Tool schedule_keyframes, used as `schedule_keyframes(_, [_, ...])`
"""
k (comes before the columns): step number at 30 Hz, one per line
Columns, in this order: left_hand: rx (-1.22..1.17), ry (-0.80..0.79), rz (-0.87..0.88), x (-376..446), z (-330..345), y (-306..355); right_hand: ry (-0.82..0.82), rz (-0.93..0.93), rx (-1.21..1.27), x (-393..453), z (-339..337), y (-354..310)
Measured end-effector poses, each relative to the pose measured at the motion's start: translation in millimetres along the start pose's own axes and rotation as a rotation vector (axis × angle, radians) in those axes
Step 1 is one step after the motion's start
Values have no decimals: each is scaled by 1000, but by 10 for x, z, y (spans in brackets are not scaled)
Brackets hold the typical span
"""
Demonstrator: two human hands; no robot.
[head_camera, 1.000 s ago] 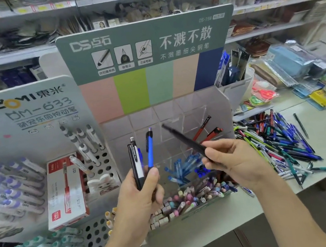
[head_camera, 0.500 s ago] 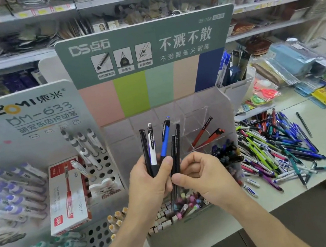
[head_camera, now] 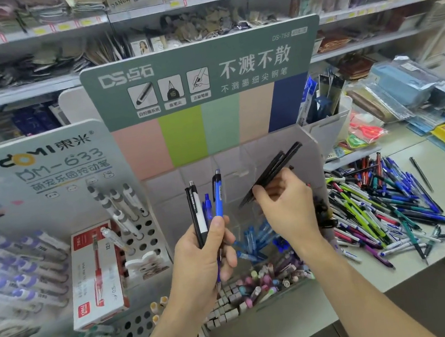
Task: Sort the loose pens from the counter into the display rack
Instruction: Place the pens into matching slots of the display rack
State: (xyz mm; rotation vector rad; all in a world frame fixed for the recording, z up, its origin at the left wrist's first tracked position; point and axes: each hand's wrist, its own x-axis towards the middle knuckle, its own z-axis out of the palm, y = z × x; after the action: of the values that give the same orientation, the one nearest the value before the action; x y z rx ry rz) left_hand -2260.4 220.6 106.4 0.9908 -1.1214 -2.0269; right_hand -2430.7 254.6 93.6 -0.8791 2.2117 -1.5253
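Observation:
My left hand [head_camera: 204, 254] grips a small bunch of pens [head_camera: 206, 203] upright in front of the display rack: a black-and-white one and blue ones. My right hand [head_camera: 286, 207] pinches two black pens [head_camera: 274, 170], tilted up to the right over the clear compartments of the rack [head_camera: 309, 137]. Blue pens [head_camera: 255, 238] lie in a middle compartment and pastel ones [head_camera: 265, 281] fill the front row. A large heap of loose pens [head_camera: 381, 201] lies on the counter to the right.
A white peg display [head_camera: 41, 173] with grey and purple pens stands on the left, with a red-and-white pen box [head_camera: 95, 275] leaning on it. Packaged stationery [head_camera: 408, 98] crowds the back right. Shelves of goods run behind. The counter edge [head_camera: 424, 273] falls away front right.
My right hand took two black pens from the bunch in my left hand and lifted them right, over the rack. My left hand keeps the other pens.

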Motion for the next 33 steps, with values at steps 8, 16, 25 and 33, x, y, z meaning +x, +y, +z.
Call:
schedule_keyframes(8, [175, -72, 61, -61, -3, -30, -78, -23, -145, 38, 15, 43])
schedule_keyframes(16, [188, -162, 92, -96, 5, -78, -19, -123, -110, -38, -196, -39])
schedule_keyframes(25, [136, -240, 55, -144, -9, -170, -411, -73, 175, -275, -344, -200])
schedule_keyframes(33, [219, -288, -65, -235, -109, -218, -621, -11, 258, -179, -433, -190])
